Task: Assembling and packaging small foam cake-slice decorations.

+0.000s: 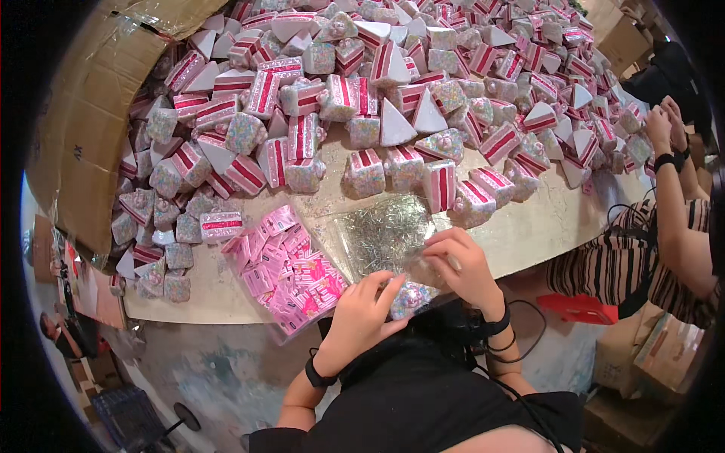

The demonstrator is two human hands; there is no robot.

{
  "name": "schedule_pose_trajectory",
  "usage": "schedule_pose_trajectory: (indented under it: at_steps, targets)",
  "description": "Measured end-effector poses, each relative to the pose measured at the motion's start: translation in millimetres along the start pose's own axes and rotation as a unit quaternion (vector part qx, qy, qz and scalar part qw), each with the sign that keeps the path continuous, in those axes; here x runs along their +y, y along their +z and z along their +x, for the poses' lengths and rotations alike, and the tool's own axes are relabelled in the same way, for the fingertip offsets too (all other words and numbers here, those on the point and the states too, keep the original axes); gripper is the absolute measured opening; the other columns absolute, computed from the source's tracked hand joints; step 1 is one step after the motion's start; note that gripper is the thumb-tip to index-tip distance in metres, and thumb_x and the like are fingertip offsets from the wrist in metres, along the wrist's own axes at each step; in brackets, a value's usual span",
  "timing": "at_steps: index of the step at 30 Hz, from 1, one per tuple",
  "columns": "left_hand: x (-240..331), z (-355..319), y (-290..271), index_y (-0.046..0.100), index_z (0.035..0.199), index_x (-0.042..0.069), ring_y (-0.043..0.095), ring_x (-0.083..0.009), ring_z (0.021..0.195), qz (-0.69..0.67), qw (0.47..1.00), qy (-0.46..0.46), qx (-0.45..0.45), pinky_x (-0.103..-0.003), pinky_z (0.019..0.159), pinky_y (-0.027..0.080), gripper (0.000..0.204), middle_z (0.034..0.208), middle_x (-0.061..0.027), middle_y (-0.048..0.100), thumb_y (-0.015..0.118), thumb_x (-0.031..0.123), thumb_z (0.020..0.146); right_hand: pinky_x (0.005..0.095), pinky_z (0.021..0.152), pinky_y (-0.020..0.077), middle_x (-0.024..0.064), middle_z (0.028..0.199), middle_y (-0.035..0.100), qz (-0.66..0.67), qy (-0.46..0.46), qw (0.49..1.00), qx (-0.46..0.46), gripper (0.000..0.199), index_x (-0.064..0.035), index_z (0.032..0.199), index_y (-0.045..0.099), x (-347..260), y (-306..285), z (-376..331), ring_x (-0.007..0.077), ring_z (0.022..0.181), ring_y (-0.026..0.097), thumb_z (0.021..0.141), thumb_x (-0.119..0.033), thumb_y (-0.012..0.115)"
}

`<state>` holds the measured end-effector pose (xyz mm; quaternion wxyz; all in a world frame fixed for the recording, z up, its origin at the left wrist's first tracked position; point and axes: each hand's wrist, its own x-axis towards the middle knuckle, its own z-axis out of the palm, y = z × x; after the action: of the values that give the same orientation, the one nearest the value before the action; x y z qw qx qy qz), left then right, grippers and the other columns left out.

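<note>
Both hands close on one sprinkled cake piece (410, 297) at the table's near edge; left hand (361, 313) steadies, right hand (462, 266) pinches gently.

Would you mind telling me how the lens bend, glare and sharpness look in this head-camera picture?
Head view: straight lines bow toward the rim, as on the cardboard box and table; black corners frame the round image; the clear bag of shiny bits glints; the left hand and right hand look slightly soft; the cake-slice toys are evenly lit.
</note>
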<state>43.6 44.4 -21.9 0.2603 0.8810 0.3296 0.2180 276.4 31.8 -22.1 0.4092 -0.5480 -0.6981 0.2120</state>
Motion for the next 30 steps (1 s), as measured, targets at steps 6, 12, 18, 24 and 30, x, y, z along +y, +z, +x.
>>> schedule_pose_trajectory:
  at_steps: [6, 12, 18, 24, 30]
  targets:
    - [2, 6, -2, 0.058, 0.126, 0.004, 0.062, -0.0293, 0.098, 0.020, 1.000, 0.010, -0.017, -0.040, 0.081, 0.051, 0.067, 0.120, -0.0128, 0.057, 0.085, 0.030, 0.071, 0.0299, 0.086, 0.0501, 0.0108, 0.103, 0.062, 0.341, 0.136, 0.928, 0.070, 0.007, 0.0020, 0.102, 0.058, 7, 1, -12, 0.0176, 0.096, 0.062, 0.095, 0.002, 0.059]
    - [4, 5, -2, 0.058, 0.126, 0.003, 0.061, -0.0322, 0.104, 0.004, 1.000, 0.000, 0.002, -0.041, 0.087, 0.050, 0.061, 0.123, -0.0132, 0.059, 0.081, 0.032, 0.077, 0.0357, 0.088, 0.0478, 0.0102, 0.105, 0.062, 0.048, -0.001, 0.998, 0.042, 0.015, -0.0013, 0.098, 0.061, 2, 2, -9, 0.0249, 0.099, 0.059, 0.086, 0.006, 0.063]
    - [-8, -1, -32, 0.060, 0.121, 0.003, 0.061, -0.0349, 0.105, 0.049, 0.989, -0.076, 0.121, -0.043, 0.090, 0.048, 0.041, 0.115, -0.0156, 0.064, 0.072, 0.019, 0.085, 0.0400, 0.087, 0.0460, 0.0083, 0.104, 0.064, -0.041, -0.029, 0.998, 0.043, 0.021, -0.0048, 0.092, 0.066, -2, 6, -13, 0.0308, 0.102, 0.056, 0.074, 0.005, 0.071]
    - [-19, -21, -65, 0.061, 0.116, 0.003, 0.060, -0.0345, 0.096, 0.177, 0.959, -0.212, 0.062, -0.044, 0.082, 0.047, 0.034, 0.102, -0.0142, 0.061, 0.071, 0.015, 0.086, 0.0349, 0.082, 0.0476, 0.0065, 0.099, 0.065, 0.092, 0.057, 0.993, 0.044, 0.018, -0.0060, 0.089, 0.070, -3, -1, -12, 0.0261, 0.096, 0.057, 0.074, 0.004, 0.074]
    - [-20, -27, -63, 0.061, 0.109, 0.001, 0.058, -0.0339, 0.095, 0.162, 0.958, -0.232, 0.035, -0.044, 0.081, 0.046, 0.037, 0.099, -0.0134, 0.057, 0.075, 0.015, 0.078, 0.0304, 0.079, 0.0501, 0.0110, 0.101, 0.064, 0.239, 0.110, 0.963, 0.063, 0.009, 0.0016, 0.097, 0.063, -1, 2, -18, 0.0196, 0.091, 0.063, 0.089, 0.004, 0.065]
